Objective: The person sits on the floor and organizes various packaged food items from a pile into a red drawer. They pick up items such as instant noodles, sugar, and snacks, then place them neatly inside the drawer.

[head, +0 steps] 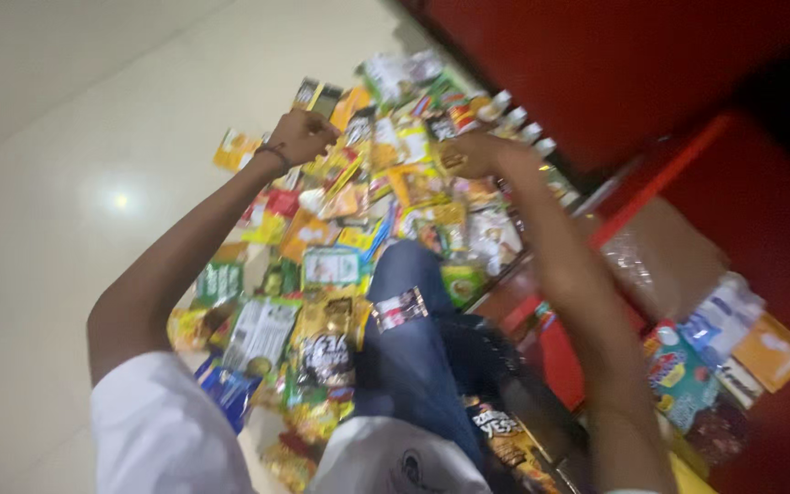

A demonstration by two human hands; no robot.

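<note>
Packets [386, 183] of snacks and sachets, mostly yellow, orange, green and red, lie spread in a thick litter over the pale tiled floor [66, 183], and both hands reach out over the far part of the heap. The left hand [304, 135] is curled into a closed grip with a dark band at its wrist; it sits at the upper left edge of the pile, and whether it pinches a packet cannot be told through the blur. Just beyond that grip stand two dark packets [315, 94], and to its left a lone orange packet [235, 149] lies on the bare floor. The right hand [468, 154] lies lower over the heap, its fingers bent down among yellow packets; the blur hides whether its grip is closed on one. Just past this grip runs a short row of small bottles with white caps [514, 117], close against a red cabinet [614, 73]. Between the two grips the packets overlap edge to edge. Nearer the person than both grips, a knee in blue jeans [409, 320] rises out of the pile, with a small dark sachet [400, 308] resting on it and a black-and-yellow packet [326, 343] just beside it. Well to the right of the right forearm more packets [688, 370] lean by a wrapped brown box [665, 256].
</note>
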